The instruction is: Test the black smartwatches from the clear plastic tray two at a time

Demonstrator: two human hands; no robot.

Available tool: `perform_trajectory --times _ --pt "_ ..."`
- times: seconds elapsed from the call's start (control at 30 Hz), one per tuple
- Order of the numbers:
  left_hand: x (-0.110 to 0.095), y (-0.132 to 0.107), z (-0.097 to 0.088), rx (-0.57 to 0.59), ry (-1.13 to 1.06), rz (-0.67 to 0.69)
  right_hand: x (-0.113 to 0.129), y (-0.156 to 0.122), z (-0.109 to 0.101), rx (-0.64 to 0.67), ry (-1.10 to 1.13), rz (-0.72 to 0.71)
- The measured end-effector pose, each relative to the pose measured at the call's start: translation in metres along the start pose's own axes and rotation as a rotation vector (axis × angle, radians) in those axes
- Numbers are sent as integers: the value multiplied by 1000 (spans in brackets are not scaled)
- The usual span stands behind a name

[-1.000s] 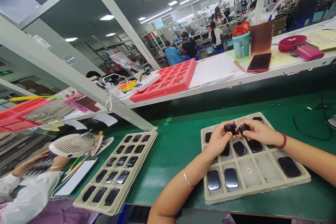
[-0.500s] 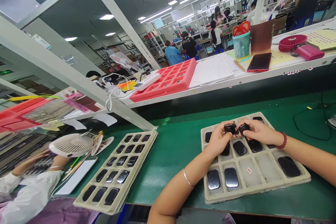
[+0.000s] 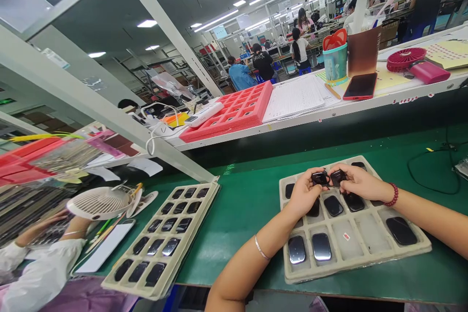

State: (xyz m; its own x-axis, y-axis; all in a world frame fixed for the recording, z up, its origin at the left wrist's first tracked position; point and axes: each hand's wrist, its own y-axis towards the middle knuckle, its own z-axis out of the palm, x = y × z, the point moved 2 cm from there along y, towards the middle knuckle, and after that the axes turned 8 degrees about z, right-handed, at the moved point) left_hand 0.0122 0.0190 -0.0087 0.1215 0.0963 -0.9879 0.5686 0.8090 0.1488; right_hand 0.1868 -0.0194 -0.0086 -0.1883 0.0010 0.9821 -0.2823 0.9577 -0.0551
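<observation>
Over the far part of a cream moulded tray (image 3: 300,273), both of my hands are raised close together. My left hand (image 3: 306,191) is closed, its thumb and fingers pinching a glossy black smartwatch body (image 3: 319,178). Another dark smartwatch body (image 3: 337,177) is gripped in my right hand (image 3: 356,181), almost touching the first. Under and around the hands, several black smartwatch bodies (image 3: 322,246) lie in the tray's pockets. One bare front pocket carries a small red-and-white sticker (image 3: 346,237). My wrists cover part of the tray.
A second cream tray (image 3: 171,258) of black watch bodies stands to the left on the green bench (image 3: 234,234). Beyond it are a co-worker's sleeves (image 3: 47,263) and a white fan (image 3: 100,203). The shelf ahead holds red foam (image 3: 234,112), papers, a cup (image 3: 335,63) and a phone (image 3: 360,87).
The smartwatch body in my right hand has turned slightly, showing more of its flat face. My left hand keeps its hold and has barely moved.
</observation>
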Motion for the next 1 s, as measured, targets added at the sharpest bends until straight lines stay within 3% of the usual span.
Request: perform_trajectory --times 0.7,1.0 --pt "-1 0 1 -2 -28 -7 2 0 1 -2 22 17" --pt "2 4 -4 -60 -241 -126 -1 0 0 -9 116 47"
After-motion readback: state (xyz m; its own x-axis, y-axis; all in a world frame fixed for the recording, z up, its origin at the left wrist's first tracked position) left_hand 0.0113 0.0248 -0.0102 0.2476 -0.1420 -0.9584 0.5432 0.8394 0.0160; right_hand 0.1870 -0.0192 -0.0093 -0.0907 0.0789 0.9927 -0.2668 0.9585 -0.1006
